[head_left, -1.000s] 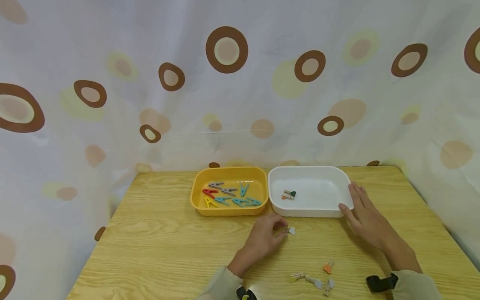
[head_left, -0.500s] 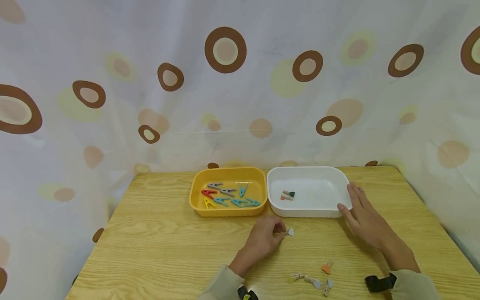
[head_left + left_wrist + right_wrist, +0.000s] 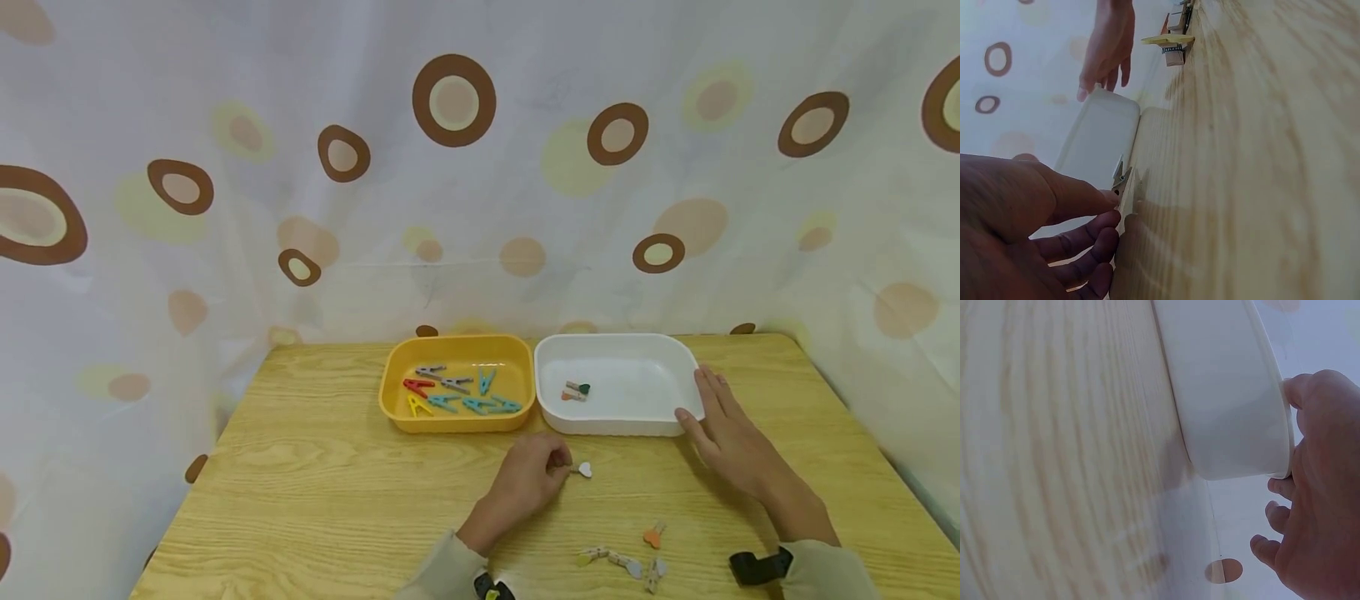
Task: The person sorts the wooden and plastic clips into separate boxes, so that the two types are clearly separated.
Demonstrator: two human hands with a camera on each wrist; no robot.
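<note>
Left hand (image 3: 525, 483) pinches a small white heart-topped wooden clip (image 3: 582, 470) in its fingers at mid-worktop (image 3: 315, 483), just before the white tray (image 3: 622, 425) — low, likely for lifting. Right hand (image 3: 731, 442), fingers relaxed, touches the tray's right corner, apparently steadying it. Yellow tray (image 3: 457, 421) holds coloured pegs. No readable writing.

We see a small wooden clip (image 3: 581, 470) with a white heart head, lying flat on the table just in front of the white tray (image 3: 678, 357); jaws seemingly closed, view blurry.
</note>
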